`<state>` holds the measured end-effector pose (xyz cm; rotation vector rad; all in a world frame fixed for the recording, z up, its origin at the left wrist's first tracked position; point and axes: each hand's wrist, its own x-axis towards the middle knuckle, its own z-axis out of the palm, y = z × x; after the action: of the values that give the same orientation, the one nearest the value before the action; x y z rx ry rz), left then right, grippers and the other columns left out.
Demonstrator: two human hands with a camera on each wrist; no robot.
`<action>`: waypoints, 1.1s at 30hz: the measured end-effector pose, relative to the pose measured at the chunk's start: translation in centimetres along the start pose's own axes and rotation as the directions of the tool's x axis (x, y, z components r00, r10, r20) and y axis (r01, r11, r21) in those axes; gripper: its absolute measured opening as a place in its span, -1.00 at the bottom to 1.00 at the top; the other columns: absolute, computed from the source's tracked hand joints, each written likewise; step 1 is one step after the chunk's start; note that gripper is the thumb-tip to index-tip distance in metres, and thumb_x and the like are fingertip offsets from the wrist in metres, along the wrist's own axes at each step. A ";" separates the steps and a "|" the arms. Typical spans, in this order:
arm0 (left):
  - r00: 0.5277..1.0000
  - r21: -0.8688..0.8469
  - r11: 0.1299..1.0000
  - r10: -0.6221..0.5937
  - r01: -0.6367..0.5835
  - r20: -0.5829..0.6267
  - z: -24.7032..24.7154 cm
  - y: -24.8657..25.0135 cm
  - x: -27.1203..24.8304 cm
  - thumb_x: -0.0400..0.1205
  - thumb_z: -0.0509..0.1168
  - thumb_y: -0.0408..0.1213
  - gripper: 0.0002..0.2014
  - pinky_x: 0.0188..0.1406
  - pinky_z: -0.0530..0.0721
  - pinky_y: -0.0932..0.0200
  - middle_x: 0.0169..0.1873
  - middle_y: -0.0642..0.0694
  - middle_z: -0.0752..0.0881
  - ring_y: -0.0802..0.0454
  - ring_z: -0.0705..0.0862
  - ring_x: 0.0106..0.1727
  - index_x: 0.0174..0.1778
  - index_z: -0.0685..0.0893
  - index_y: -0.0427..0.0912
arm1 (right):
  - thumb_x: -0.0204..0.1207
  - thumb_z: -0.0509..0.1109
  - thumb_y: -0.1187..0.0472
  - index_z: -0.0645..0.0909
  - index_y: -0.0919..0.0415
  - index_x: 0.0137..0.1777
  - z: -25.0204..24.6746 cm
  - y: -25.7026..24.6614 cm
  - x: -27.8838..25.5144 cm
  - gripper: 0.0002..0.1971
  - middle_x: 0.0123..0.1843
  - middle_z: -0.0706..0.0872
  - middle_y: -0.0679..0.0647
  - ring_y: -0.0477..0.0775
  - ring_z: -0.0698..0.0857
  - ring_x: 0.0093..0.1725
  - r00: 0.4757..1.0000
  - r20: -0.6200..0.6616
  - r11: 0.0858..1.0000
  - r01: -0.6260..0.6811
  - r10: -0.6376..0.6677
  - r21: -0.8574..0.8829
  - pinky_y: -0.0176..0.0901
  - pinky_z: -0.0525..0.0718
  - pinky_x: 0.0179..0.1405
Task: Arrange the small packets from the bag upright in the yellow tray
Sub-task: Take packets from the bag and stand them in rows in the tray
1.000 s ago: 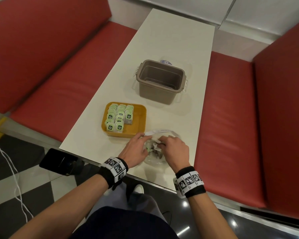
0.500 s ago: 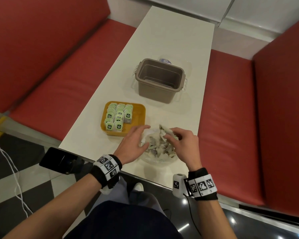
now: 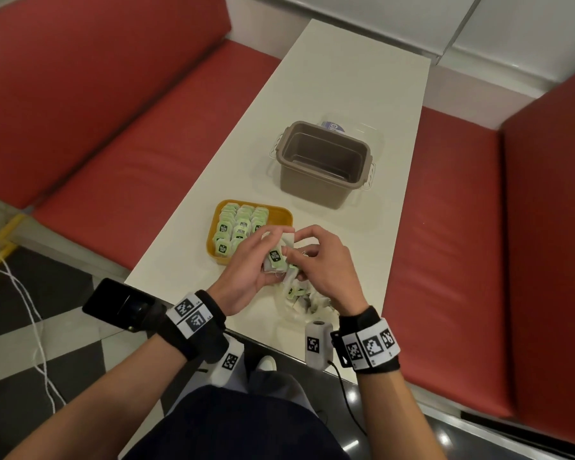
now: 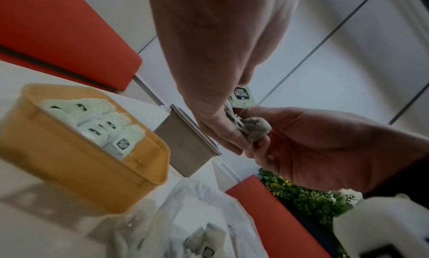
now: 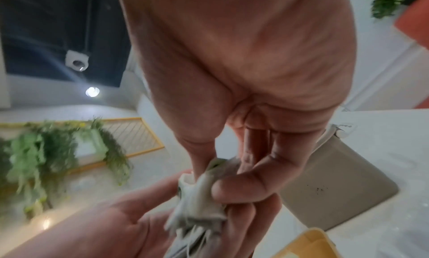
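The yellow tray (image 3: 281,216) near the table's front edge holds three rows of small green-labelled packets (image 3: 239,224) standing upright. Just right of it, above the table, my left hand (image 3: 246,263) grips a small bunch of packets (image 3: 275,258), palm up. My right hand (image 3: 319,260) pinches the same bunch from the right. In the left wrist view the bunch (image 4: 243,115) sits between both hands, beside the tray (image 4: 69,162). The clear plastic bag (image 3: 307,303) lies under my hands with more packets inside.
An empty grey-brown tub (image 3: 326,164) stands on the white table (image 3: 346,78) beyond the tray, with a clear lid (image 3: 349,127) behind it. Red bench seats (image 3: 130,167) run along both sides. A dark phone (image 3: 123,303) is beside my left wrist.
Both hands have lifted out of the bag and come together above it, holding a bunch of packets raised next to the tray.
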<state>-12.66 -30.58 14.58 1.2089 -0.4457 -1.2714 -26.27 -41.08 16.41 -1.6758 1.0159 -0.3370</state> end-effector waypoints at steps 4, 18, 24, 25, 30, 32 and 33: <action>0.995 -0.005 1.000 -0.014 0.013 -0.103 -1.3 -0.5 0.2 0.91 0.22 -0.10 -0.73 0.27 0.83 -0.39 0.41 -0.24 0.76 -0.25 0.82 0.37 0.39 0.74 -0.11 | 0.56 0.70 -0.09 0.60 -0.05 0.06 2.3 0.3 1.0 -0.67 -0.10 0.89 -0.02 0.01 0.89 -0.26 0.996 -0.094 0.995 -0.006 -0.003 -0.098 0.07 0.87 -0.14; 0.953 0.077 0.997 0.037 -0.014 -0.299 -7.3 4.0 2.5 0.87 0.30 -0.34 -0.85 -0.29 0.73 0.15 0.24 -0.11 0.81 -0.04 0.84 0.05 0.15 0.80 -0.13 | 0.62 0.70 0.02 0.85 0.20 -0.06 5.2 -5.1 3.5 -0.76 -0.07 0.89 0.13 0.00 0.83 -0.12 0.999 -0.013 0.964 0.036 -0.034 0.264 0.08 0.85 0.02; 0.997 0.132 0.991 0.028 -0.019 -0.071 -9.4 6.2 3.1 0.85 0.36 -0.09 -0.72 -0.57 0.35 0.29 0.05 -0.21 0.79 -0.01 0.66 -0.25 0.29 0.82 -0.21 | 0.60 0.69 -0.11 0.85 -0.02 -0.10 4.9 -7.3 5.0 -0.80 -0.26 0.80 0.10 0.13 0.69 -0.25 0.981 -0.106 0.981 0.171 -0.161 0.088 0.25 0.75 -0.17; 0.999 0.138 0.990 0.031 -0.029 -0.018 -9.6 6.5 3.1 0.85 0.33 -0.04 -0.66 -0.57 0.35 0.29 0.15 -0.23 0.79 -0.01 0.65 -0.25 0.34 0.80 -0.21 | 0.59 0.70 -0.10 0.86 -0.04 -0.11 5.0 -7.5 5.3 -0.82 -0.32 0.77 0.03 0.06 0.63 -0.29 0.979 -0.117 0.983 0.174 -0.166 0.058 0.19 0.70 -0.22; 0.998 0.197 0.980 0.014 -0.025 0.053 -10.1 7.3 2.8 0.75 0.47 -0.04 -0.72 -0.52 0.39 0.25 -0.07 -0.14 0.76 -0.03 0.65 -0.30 0.24 0.80 -0.15 | 0.58 0.71 -0.05 0.83 -0.01 -0.09 5.5 -8.6 6.2 -0.83 -0.42 0.65 -0.11 -0.09 0.54 -0.37 0.968 -0.156 0.978 0.205 -0.197 0.034 -0.10 0.60 -0.26; 0.999 0.249 0.968 0.025 -0.031 0.030 -10.3 7.5 2.8 0.70 0.55 -0.10 -0.78 -0.48 0.42 0.25 -0.22 -0.15 0.73 0.02 0.67 -0.34 0.17 0.80 -0.14 | 0.59 0.72 0.01 0.82 0.06 -0.05 5.6 -8.9 6.3 -0.83 -0.25 0.81 -0.04 -0.02 0.74 -0.25 0.960 -0.166 0.966 0.242 -0.225 0.091 -0.05 0.74 -0.15; 0.999 0.262 0.965 0.032 -0.035 0.017 -10.5 7.6 2.9 0.70 0.56 -0.12 -0.78 -0.49 0.42 0.27 -0.25 -0.13 0.73 0.03 0.67 -0.35 0.15 0.80 -0.14 | 0.60 0.71 0.05 0.82 0.09 -0.03 5.7 -9.0 6.3 -0.83 -0.17 0.86 -0.02 0.00 0.80 -0.18 0.959 -0.161 0.960 0.255 -0.235 0.117 -0.07 0.78 -0.10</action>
<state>0.46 -29.83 16.24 1.4090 -0.6567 -1.2179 -14.68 -41.82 20.69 -1.6729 0.8692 -0.6864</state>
